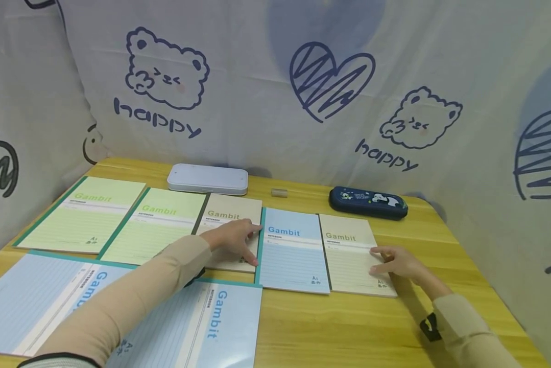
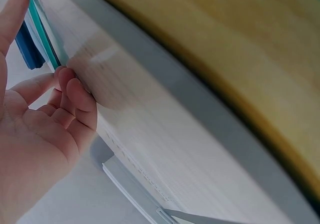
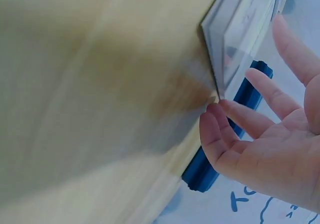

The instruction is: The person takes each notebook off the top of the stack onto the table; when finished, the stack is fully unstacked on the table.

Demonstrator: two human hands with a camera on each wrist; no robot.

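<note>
A row of Gambit notebooks lies flat on the table. My left hand point(image 1: 231, 240) rests over a beige notebook point(image 1: 224, 202), its thumb and index fingertip at the seam with the blue notebook point(image 1: 293, 258). In the left wrist view the other fingers of that hand point(image 2: 45, 121) bend loosely against the cover. At the right end of the row, my right hand point(image 1: 401, 263) touches the right edge of another beige notebook point(image 1: 349, 263). The right wrist view shows this hand's fingers point(image 3: 245, 116) spread, with fingertips at the notebook's edge point(image 3: 220, 58).
Two green notebooks point(image 1: 100, 214) continue the row leftward. Larger-looking blue notebooks point(image 1: 231, 327) lie sideways in front, partly under my left sleeve. Behind stand a white case point(image 1: 206, 179), a small tan block point(image 1: 279, 192) and a dark blue case point(image 1: 367, 203). A printed curtain point(image 1: 257, 102) surrounds the table.
</note>
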